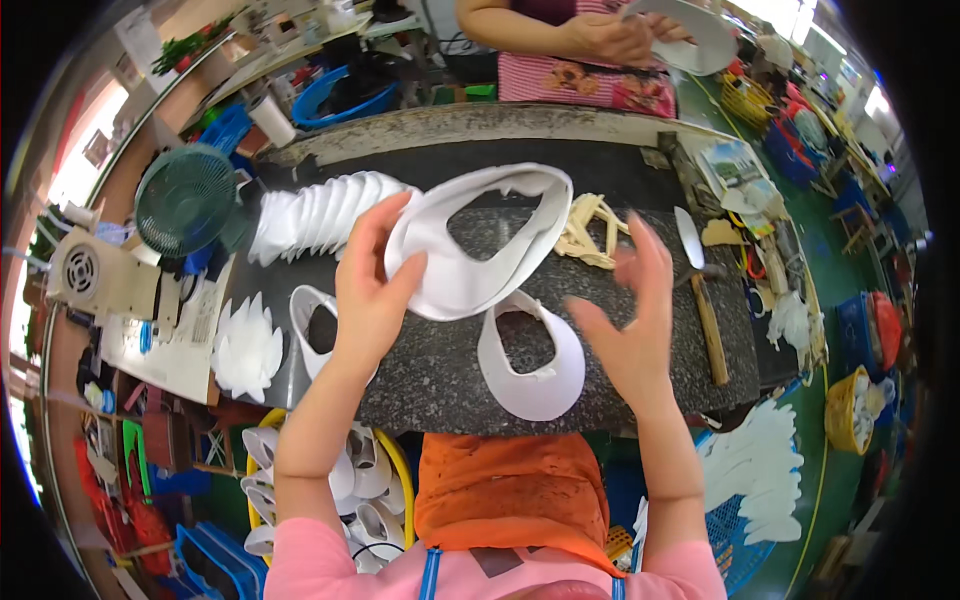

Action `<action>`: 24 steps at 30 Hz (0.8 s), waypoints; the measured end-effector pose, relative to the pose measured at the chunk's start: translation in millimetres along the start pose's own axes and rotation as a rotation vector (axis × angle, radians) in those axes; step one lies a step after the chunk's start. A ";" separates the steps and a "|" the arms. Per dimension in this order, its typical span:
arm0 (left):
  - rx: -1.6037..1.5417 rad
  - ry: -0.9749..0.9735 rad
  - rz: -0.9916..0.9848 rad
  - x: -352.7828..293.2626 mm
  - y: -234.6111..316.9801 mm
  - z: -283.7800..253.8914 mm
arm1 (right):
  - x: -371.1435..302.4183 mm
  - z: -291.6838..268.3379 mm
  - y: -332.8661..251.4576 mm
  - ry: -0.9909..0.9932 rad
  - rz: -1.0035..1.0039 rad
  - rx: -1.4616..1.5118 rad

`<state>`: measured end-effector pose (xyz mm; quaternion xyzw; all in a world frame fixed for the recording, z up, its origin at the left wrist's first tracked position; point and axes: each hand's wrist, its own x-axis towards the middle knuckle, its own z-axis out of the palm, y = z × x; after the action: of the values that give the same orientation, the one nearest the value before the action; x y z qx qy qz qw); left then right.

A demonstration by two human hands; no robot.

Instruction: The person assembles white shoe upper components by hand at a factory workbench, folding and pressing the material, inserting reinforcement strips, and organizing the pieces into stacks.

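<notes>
My left hand (372, 285) grips the left end of a white shoe upper (450, 275), thumb over its face and fingers round its edge. The upper is lifted above the dark stone worktop (430, 385), its opening facing up. Right of it, my right hand (640, 320) hangs in the air with fingers spread, touching nothing. Below the held upper, a second white upper (545, 390) lies on the stone. Another upper (304, 312) lies partly behind my left forearm. Past my right hand lies a bundle of cream strips (585, 240).
Left stand a row of nested white pieces (325, 212), a fan of white pieces (248, 350) and a green fan (185, 200). A hammer (710, 330) and a pale blade (688, 238) lie right. A yellow-rimmed basket (408, 480) holds uppers. Across the bench, a person holds a white piece (700, 40).
</notes>
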<state>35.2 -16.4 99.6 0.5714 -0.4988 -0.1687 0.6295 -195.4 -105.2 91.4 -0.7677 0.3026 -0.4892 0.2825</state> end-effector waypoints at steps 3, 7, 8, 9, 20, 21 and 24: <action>0.017 0.039 0.043 -19.9 -5.2 3.5 | 41.8 14.9 -13.4 -0.104 -0.409 -0.488; -0.011 -0.001 0.025 -19.6 -7.7 8.5 | 59.2 33.3 7.7 -0.268 -0.401 -0.391; 0.007 0.035 0.006 -23.2 -7.9 7.7 | 56.9 35.5 5.3 -0.280 -0.403 -0.380; 0.014 0.066 0.036 -23.6 -6.9 9.0 | 54.8 36.8 1.6 -0.205 -0.440 -0.390; 0.437 0.135 0.063 -50.1 -43.0 41.7 | 16.8 39.1 6.8 0.005 -0.409 -0.658; 0.151 0.211 -0.043 -50.0 -38.5 47.5 | 14.7 38.9 5.6 0.001 -0.420 -0.629; -0.066 0.252 -0.100 -46.6 -39.6 41.9 | 12.4 29.8 -1.4 -0.038 -0.378 -0.598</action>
<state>-5.9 -14.5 37.8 0.5913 -0.3807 -0.1429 0.6965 -163.5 -109.3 88.8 -0.8679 0.2798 -0.4079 -0.0448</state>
